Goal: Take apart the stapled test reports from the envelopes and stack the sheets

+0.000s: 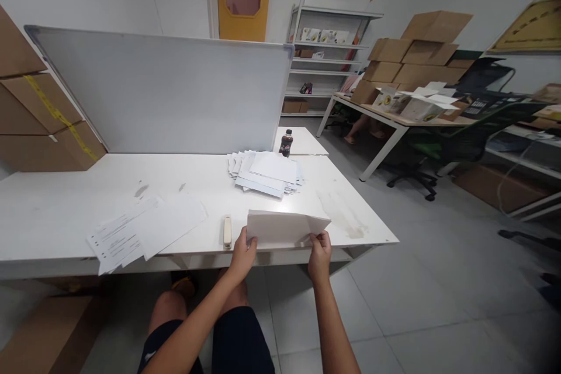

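Between my two hands, sheets of white paper [284,229] stand tilted up at the table's front edge; how many sheets I cannot tell. My left hand [244,250] pinches their left side with the thumb on the near face. At the right side, my right hand [319,250] grips the lower corner, fingers curled. A cream stapler [227,231] lies on the table just left of my left hand. Beyond the held paper is a messy pile of papers [267,173]. Further left, printed sheets [118,241] and a blank sheet [169,223] overlap, partly over the front edge.
The white table [205,178] carries a dark drink bottle [286,143] at the back. A whiteboard [166,93] stands along its far side, with cardboard boxes [48,120] at the left. Office chair [473,134] and a box-laden table stand to the right.
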The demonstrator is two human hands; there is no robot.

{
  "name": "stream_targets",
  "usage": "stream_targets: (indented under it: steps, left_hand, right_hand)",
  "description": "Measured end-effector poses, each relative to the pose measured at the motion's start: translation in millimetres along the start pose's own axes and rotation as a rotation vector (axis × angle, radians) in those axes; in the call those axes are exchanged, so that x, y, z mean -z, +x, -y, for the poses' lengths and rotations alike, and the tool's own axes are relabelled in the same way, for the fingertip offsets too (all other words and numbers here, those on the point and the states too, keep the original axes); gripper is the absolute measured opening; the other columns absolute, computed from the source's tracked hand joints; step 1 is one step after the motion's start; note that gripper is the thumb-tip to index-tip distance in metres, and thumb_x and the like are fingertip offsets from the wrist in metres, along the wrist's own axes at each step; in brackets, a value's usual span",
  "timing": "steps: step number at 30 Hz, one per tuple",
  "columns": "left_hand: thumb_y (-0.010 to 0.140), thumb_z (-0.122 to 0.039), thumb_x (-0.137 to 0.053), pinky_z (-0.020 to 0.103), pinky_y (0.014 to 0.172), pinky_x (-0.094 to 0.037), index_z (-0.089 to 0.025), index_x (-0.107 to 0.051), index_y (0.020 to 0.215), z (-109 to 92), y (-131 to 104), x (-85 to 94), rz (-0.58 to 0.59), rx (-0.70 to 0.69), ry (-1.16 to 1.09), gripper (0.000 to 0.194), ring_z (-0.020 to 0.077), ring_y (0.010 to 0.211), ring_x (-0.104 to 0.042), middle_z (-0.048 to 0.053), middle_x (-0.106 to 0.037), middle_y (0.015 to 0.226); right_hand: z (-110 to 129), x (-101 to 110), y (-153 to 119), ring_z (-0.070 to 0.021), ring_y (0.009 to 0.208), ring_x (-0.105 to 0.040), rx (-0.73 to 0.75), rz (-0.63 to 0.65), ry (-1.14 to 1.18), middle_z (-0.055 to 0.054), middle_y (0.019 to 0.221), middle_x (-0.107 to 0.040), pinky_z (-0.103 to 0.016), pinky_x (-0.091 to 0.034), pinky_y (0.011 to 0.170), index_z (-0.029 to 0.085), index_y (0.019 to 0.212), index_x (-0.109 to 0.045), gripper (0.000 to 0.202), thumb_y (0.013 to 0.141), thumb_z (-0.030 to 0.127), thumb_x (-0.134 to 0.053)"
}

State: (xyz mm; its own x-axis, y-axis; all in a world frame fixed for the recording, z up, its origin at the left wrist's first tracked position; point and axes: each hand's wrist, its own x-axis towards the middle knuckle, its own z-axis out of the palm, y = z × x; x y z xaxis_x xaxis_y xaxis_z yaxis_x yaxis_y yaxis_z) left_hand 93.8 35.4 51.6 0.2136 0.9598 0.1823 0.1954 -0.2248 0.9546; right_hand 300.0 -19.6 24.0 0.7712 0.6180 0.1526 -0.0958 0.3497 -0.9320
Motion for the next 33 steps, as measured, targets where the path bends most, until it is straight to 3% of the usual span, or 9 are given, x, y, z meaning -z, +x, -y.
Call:
stream_targets:
  steps: [4, 7, 10, 16, 20, 26, 33]
  left_hand:
    - [0.079, -0.029, -0.050, 0.039, 0.089, -0.043, -0.020, -0.055, 0.099, -7.9, -2.0, 2.1, -0.023, -0.003, 0.031, 0.022, 0.0228, 0.095, -0.060, 0.008, -0.065, 0.097]
    - [0.081, -0.031, -0.049, 0.038, 0.086, -0.045, -0.020, -0.057, 0.094, -12.4, -16.4, 7.8, -0.041, -0.018, 0.022, 0.019, 0.0224, 0.089, -0.060, 0.006, -0.065, 0.091]
    - [0.078, -0.035, -0.055, 0.037, 0.084, -0.046, -0.020, -0.059, 0.096, -5.5, -46.0, 18.5, -0.095, 0.024, -0.015, 0.024, 0.0236, 0.089, -0.062, 0.006, -0.067, 0.090]
    - [0.072, -0.043, -0.064, 0.033, 0.074, -0.050, -0.021, -0.062, 0.093, 28.2, -125.6, 53.0, -0.192, 0.243, -0.251, 0.031, 0.0256, 0.087, -0.064, 0.004, -0.069, 0.088]
    - [0.067, -0.047, -0.067, 0.031, 0.066, -0.051, -0.021, -0.061, 0.085, 35.5, -154.1, 71.8, -0.260, 0.400, -0.416, 0.032, 0.0259, 0.082, -0.065, 0.001, -0.069, 0.081]
    - [0.064, -0.045, -0.072, 0.032, 0.069, -0.051, -0.021, -0.063, 0.096, 28.6, -143.9, 77.9, -0.189, 0.473, -0.489, 0.041, 0.0245, 0.081, -0.066, 0.003, -0.070, 0.089]
    - [0.068, -0.049, -0.070, 0.032, 0.071, -0.050, -0.016, -0.064, 0.099, 24.1, -113.6, 74.1, -0.083, 0.493, -0.519, 0.046, 0.0240, 0.082, -0.065, 0.006, -0.071, 0.089]
  right_hand:
    - [4.0, -0.4, -1.6, -0.0147, 0.075, -0.051, 0.002, 0.014, -0.041, 0.003, 0.077, -0.057, -0.026, -0.039, 0.071, 0.020, 0.084, -0.055, 0.019, 0.070, 0.032, -0.060]
    - [8.8, 2.5, -8.1, -0.0147, 0.073, -0.051, -0.001, 0.008, -0.043, 0.003, 0.074, -0.056, -0.026, -0.039, 0.070, 0.021, 0.082, -0.054, 0.018, 0.070, 0.033, -0.062]
    - [13.2, 11.4, -24.3, -0.0164, 0.074, -0.054, -0.074, 0.046, -0.022, 0.002, 0.077, -0.061, -0.027, -0.041, 0.069, 0.022, 0.084, -0.057, 0.024, 0.067, 0.036, -0.066]
    - [14.0, 33.3, -85.6, -0.0196, 0.068, -0.057, -0.371, 0.364, -0.107, -0.001, 0.072, -0.064, -0.027, -0.043, 0.061, 0.021, 0.081, -0.066, 0.026, 0.068, 0.043, -0.070]
    - [10.8, 31.4, -120.1, -0.0198, 0.063, -0.057, -0.507, 0.380, -0.098, -0.002, 0.070, -0.066, -0.028, -0.044, 0.057, 0.020, 0.080, -0.068, 0.030, 0.064, 0.045, -0.072]
    - [6.5, 18.1, -123.1, -0.0198, 0.061, -0.057, -0.514, 0.336, -0.147, -0.003, 0.067, -0.066, -0.027, -0.042, 0.052, 0.020, 0.081, -0.069, 0.033, 0.062, 0.047, -0.073]
    - [10.9, 18.4, -112.9, -0.0200, 0.071, -0.060, -0.498, 0.261, -0.102, -0.003, 0.081, -0.070, -0.030, -0.048, 0.066, 0.020, 0.091, -0.069, 0.036, 0.063, 0.042, -0.074]
